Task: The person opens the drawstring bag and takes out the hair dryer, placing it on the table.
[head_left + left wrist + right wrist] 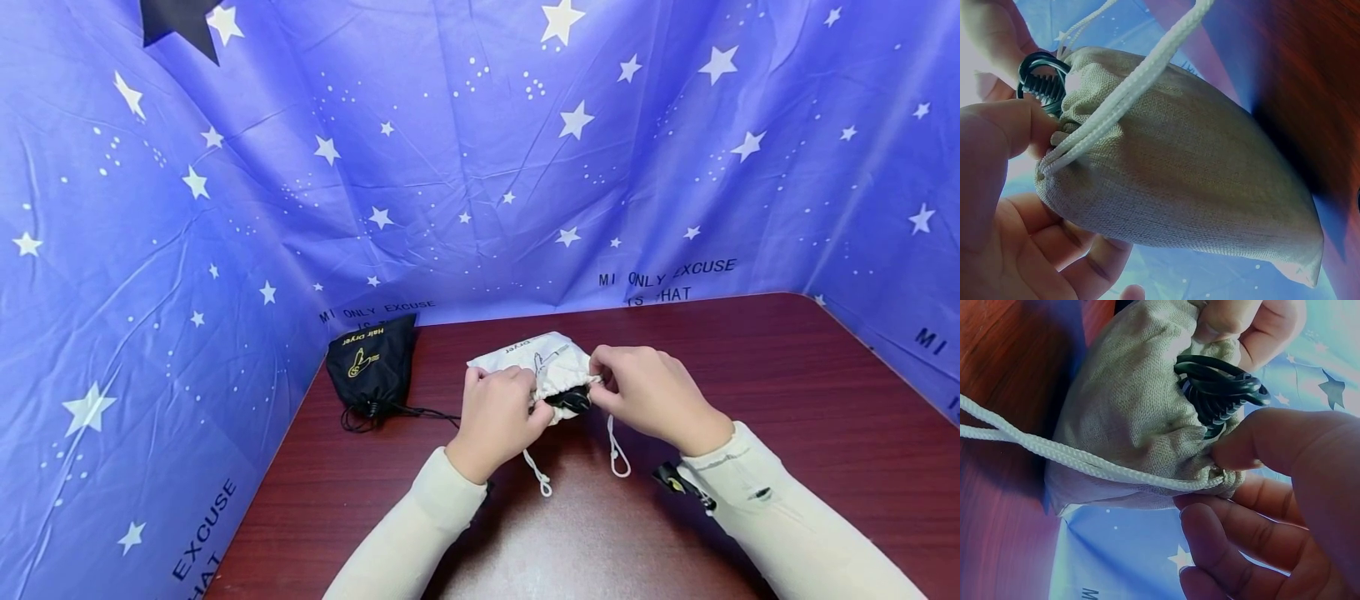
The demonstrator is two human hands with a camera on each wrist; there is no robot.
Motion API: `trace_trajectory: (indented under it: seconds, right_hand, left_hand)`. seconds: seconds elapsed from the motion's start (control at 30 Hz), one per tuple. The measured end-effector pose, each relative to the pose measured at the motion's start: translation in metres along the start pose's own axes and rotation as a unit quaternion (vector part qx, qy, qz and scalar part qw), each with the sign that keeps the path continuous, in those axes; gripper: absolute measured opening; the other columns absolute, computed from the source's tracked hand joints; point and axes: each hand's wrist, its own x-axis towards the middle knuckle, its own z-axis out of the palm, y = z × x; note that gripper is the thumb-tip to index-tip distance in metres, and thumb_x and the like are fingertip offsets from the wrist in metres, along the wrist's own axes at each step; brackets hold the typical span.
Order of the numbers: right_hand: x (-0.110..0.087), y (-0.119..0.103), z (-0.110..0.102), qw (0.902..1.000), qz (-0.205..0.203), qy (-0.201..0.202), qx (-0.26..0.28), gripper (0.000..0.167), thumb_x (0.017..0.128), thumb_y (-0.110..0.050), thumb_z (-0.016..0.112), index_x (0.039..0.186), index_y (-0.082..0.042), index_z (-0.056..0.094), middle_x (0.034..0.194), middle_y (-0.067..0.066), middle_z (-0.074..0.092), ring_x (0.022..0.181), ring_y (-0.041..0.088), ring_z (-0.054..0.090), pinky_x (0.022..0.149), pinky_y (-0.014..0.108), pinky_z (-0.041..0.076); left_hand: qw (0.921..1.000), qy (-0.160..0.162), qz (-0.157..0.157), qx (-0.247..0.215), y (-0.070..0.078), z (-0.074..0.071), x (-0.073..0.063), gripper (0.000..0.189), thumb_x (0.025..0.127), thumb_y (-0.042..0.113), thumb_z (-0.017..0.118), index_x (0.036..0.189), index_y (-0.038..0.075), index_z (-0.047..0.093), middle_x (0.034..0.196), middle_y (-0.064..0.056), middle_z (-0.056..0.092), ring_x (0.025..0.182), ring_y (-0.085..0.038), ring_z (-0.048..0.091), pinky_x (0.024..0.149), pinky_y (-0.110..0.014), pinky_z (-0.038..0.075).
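A pale cloth drawstring bag [564, 367], printed with a hair dryer outline and "Dryer", lies on the table between both hands. Its gathered mouth faces the person, and a coiled black cord [1213, 394] pokes out of it. My left hand [501, 412] pinches one side of the mouth between thumb and fingers. On the opposite side, my right hand [652, 396] pinches the rim beside the drawstring. White drawstring loops [619, 450] hang from both sides of the mouth. Whatever else the bag holds is hidden by the cloth.
At the back left of the dark red table [810, 392] lies a black "Hair Dryer" drawstring bag [372, 362], its black cord [427, 412] trailing toward the left hand. A blue star-printed curtain [465, 167] borders the back and sides.
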Motion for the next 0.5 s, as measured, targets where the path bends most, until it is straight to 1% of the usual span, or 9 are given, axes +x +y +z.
trace_trajectory:
  seconds: [0.2,0.5]
  right_hand:
    - [0.0002,0.0018,-0.001,1.0,0.003,-0.002,-0.001,0.011,0.077,-0.019,0.072,0.083,-0.025,0.064,0.068,-0.014,0.059,0.058,0.004,0.049,0.051,0.029,0.04]
    - [0.0004,0.0031,-0.0014,1.0,0.003,-0.004,-0.004,0.012,0.077,-0.02,0.072,0.083,-0.025,0.063,0.068,-0.013,0.059,0.057,0.005,0.048,0.05,0.029,0.039]
  left_hand:
    - [1.0,-0.004,-0.001,-0.001,-0.0005,0.0001,0.0,0.032,0.071,0.03,0.07,0.064,0.023,0.04,0.061,0.011,0.043,0.054,-0.011,0.051,0.069,-0.04,0.035]
    - [1.0,0.003,0.004,-0.004,-0.0009,-0.0008,0.0002,0.033,0.07,0.028,0.071,0.063,0.023,0.039,0.06,0.011,0.042,0.052,-0.01,0.048,0.068,-0.039,0.033]
